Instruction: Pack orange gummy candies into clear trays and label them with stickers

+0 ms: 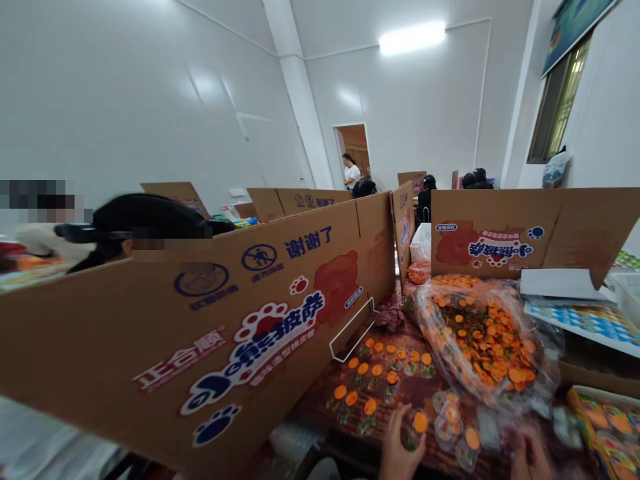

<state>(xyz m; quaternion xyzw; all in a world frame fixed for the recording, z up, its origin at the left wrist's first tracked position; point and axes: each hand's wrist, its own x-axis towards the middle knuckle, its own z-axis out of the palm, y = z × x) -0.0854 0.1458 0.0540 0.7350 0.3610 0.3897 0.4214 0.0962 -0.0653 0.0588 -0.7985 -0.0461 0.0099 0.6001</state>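
At the bottom centre, my left hand [397, 445] has its thumb and fingers round a small clear cup [413, 437] with an orange disc on top. My right hand [530, 453] is at the lower right, blurred by motion; whether it holds anything cannot be made out. Between the hands stand several clear cups [449, 427], one with an orange disc [472, 439]. Rows of small cups topped with orange discs [376, 371] stand on the dark red table [320, 400]. Behind my right hand lies a large clear bag [425, 313] full of orange and green pieces.
A long cardboard panel [165, 333] runs along the left, another [505, 233] stands behind the bag. A white wire frame [345, 357] leans by the left panel. An open box of packed pieces [613, 427] is at the right edge. Other people sit beyond the panels; one person [351, 172] is near the doorway.
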